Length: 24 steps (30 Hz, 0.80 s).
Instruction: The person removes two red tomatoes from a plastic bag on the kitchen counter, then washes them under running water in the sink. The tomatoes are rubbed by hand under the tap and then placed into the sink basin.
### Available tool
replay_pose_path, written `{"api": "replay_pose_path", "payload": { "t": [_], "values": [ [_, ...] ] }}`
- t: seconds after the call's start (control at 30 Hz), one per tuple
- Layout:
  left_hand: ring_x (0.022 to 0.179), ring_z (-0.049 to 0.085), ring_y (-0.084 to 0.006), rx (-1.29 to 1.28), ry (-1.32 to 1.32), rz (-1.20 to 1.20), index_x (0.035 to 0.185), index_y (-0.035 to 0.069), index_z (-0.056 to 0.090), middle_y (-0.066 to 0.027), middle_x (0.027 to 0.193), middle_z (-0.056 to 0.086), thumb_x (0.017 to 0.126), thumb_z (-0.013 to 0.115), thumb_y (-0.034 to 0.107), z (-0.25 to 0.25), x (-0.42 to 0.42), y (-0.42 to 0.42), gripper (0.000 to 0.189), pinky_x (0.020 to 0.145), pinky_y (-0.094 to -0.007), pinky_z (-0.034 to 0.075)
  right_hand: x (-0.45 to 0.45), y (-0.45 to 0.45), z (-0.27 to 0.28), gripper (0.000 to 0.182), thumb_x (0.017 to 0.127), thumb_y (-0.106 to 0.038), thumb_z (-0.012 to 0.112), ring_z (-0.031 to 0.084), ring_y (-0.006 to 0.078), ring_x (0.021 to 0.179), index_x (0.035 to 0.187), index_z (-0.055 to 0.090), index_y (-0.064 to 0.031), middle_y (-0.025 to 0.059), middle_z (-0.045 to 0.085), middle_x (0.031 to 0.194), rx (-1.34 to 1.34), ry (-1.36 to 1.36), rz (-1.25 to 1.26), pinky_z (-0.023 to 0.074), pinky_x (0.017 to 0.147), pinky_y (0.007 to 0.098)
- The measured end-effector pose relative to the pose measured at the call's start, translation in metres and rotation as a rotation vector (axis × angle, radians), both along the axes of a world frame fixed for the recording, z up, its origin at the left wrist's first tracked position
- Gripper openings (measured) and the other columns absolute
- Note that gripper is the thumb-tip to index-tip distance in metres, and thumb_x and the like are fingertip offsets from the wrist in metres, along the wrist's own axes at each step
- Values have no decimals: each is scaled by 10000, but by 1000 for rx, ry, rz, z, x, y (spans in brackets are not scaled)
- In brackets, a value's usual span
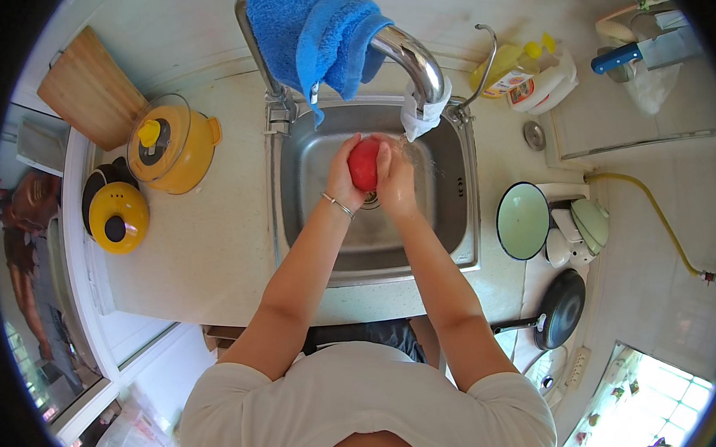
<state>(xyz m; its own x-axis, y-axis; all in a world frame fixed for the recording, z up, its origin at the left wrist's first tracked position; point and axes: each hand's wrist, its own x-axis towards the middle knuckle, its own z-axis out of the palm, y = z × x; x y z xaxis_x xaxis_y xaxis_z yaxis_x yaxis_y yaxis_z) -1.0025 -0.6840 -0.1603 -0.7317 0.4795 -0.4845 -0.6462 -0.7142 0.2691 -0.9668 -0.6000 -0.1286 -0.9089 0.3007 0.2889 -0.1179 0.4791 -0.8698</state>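
Over the stainless steel sink [448, 215], both of my hands hold one round red fruit or vegetable [363, 164]; its exact kind cannot be told. My left hand [345, 175], with a silver bangle at its wrist, cups it from the left. My right hand [397, 177] presses against it from the right, thumb on top. Water splashes over the right hand, beneath the curved chrome faucet [410, 52], whose mouth is wrapped in white cloth [422, 118]. A blue towel [318, 36] hangs over the faucet pipe. The drain shows partly below the hands.
Left of the sink stand a yellow pot [187, 156] with a glass lid, a yellow lid [118, 218] and a wooden cutting board [91, 92]. At right are a green bowl [522, 221], a black frying pan [561, 309], a dish soap bottle [508, 68] and a blue-handled cleaver [668, 51].
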Motion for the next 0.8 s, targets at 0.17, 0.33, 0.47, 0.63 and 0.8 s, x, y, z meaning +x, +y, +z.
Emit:
{"api": "replay_pose_path", "payload": {
  "t": [0.17, 0.33, 0.47, 0.63, 0.8],
  "values": [
    [872, 562, -175, 35, 190, 44, 957, 75, 543, -61, 935, 586, 868, 438, 326, -27, 0, -7, 285, 775, -289, 460, 12, -26, 24, 253, 868, -168, 415, 518, 358, 919, 1019, 551, -16, 195, 557, 976, 401, 186, -68, 407, 804, 412],
    [759, 534, -121, -393, 507, 272, 887, 30, 567, -31, 836, 582, 890, 454, 221, -6, 14, 17, 222, 695, -255, 435, -10, -1, 0, 243, 832, -189, 483, 539, 355, 824, 994, 547, -19, 194, 568, 909, 75, -75, -25, 432, 740, 429],
    [769, 541, -128, -825, 637, 340, 842, 12, 575, -40, 845, 600, 891, 463, 227, -4, 19, 22, 247, 717, -248, 425, -21, 16, -10, 257, 801, -241, 551, 560, 237, 760, 1012, 546, -95, 113, 575, 907, -829, -612, -111, 464, 698, 348],
    [842, 561, -140, -704, 660, 429, 1079, 23, 488, -80, 886, 615, 889, 468, 142, -4, 10, 13, 225, 787, -263, 430, -3, -8, -9, 288, 806, -275, 574, 541, 172, 826, 1007, 500, -81, 72, 549, 945, -1381, -309, -96, 462, 718, 310],
    [880, 558, -150, -531, 423, 502, 1071, 36, 461, -96, 973, 597, 878, 485, 133, 11, 15, 20, 218, 800, -272, 438, 5, 1, -8, 306, 827, -292, 551, 551, 176, 821, 1005, 528, -45, 85, 563, 933, -1235, -310, -62, 464, 719, 297]
  ]
}}
